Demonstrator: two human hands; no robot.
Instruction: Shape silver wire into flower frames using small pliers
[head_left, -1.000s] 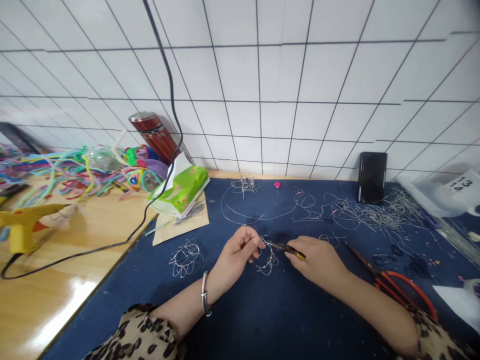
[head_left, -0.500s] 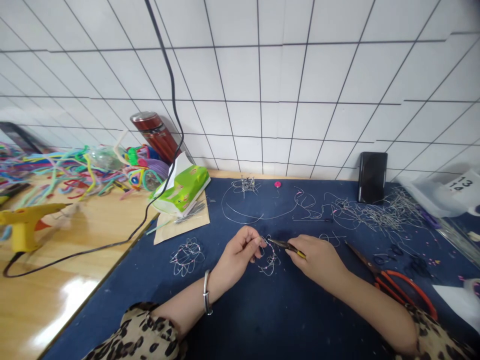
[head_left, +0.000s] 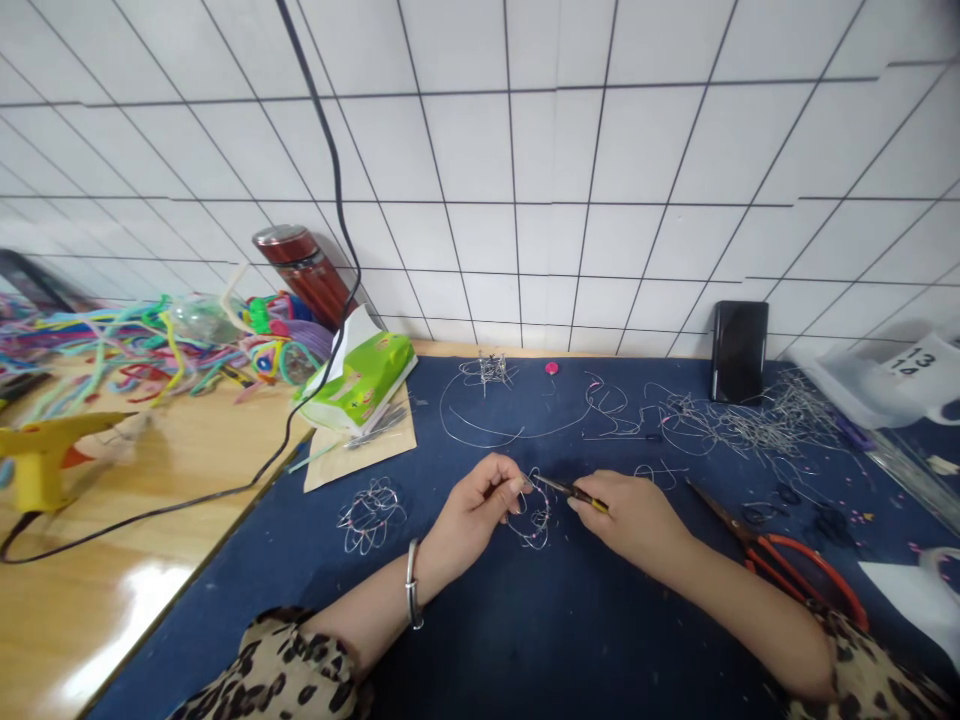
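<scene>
Your left hand still pinches the beaded wire, your right hand grips pliers beside it, barely shifted, so the wirework seems unfinished.

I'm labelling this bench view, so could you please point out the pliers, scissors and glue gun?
Pliers (head_left: 571,490), head view, on the dark middle.
Scissors (head_left: 743,535), head view, on the pivot area.
Glue gun (head_left: 43,455), head view, on the yellow body.

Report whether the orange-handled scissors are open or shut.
Shut: the scissors' blades lie together, tapering to a single point.
</scene>
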